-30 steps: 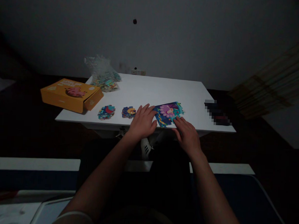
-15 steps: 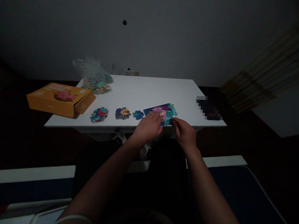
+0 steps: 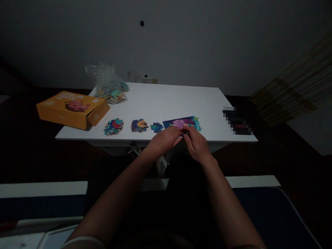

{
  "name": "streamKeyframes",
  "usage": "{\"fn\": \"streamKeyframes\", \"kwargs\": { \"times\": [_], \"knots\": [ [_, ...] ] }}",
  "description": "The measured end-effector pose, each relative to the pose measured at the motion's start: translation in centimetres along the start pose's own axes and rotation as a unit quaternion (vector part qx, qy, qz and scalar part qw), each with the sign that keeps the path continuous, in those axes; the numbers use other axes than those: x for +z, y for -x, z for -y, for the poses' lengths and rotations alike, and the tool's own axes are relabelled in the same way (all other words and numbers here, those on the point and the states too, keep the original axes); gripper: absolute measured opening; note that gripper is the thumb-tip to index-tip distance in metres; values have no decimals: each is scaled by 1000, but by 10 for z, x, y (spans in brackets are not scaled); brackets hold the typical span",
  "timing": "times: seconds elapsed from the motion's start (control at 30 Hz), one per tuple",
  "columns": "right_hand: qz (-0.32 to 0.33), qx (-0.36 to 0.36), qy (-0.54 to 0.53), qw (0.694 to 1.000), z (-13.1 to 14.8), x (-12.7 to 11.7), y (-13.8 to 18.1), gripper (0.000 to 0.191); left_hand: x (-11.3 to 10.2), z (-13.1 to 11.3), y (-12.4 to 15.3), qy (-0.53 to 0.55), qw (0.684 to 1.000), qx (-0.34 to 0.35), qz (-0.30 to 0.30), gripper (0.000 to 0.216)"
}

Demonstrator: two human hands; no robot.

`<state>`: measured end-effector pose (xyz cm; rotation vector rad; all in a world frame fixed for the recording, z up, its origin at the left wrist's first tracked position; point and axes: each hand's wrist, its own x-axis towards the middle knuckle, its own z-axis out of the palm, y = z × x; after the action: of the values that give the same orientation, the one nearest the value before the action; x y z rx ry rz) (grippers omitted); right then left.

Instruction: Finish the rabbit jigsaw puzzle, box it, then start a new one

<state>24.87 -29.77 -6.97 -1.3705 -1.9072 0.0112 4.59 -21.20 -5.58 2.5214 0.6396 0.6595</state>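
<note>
A partly assembled jigsaw puzzle in purple, blue and teal, with a pink figure, lies near the table's front edge. My left hand rests over its lower left part, fingers stretched out and laid flat. My right hand is at the lower edge, its fingers bent and pressed near the left fingertips. Whether a piece is between those fingers is hidden. Left of the puzzle lie a small blue pile of pieces, a pile with an orange crescent and a larger pile with a red shape.
An orange box with its end flap open stands at the table's left. Behind it sits a clear plastic bag of puzzle pieces. A dark, pixelated object lies at the right edge of the white table.
My right hand has moved left from the puzzle's right corner to beside my left fingertips. My left hand has slid slightly down the puzzle. The view has shifted a little.
</note>
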Motion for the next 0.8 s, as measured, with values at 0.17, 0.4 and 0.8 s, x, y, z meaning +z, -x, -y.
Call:
{"fn": "streamKeyframes", "kwargs": {
  "times": [0.17,0.4,0.8],
  "knots": [
    [20,-12,5,1000,-1,-1,5,37,1,8,-1,61,998,-13,-21,32],
    [-42,26,-40,998,-5,7,1,22,-8,8,1,117,992,-11,-41,36],
    [-95,84,-158,979,31,0,-27,16,-7,-7,2,354,918,-7,-180,33]
  ]
}}
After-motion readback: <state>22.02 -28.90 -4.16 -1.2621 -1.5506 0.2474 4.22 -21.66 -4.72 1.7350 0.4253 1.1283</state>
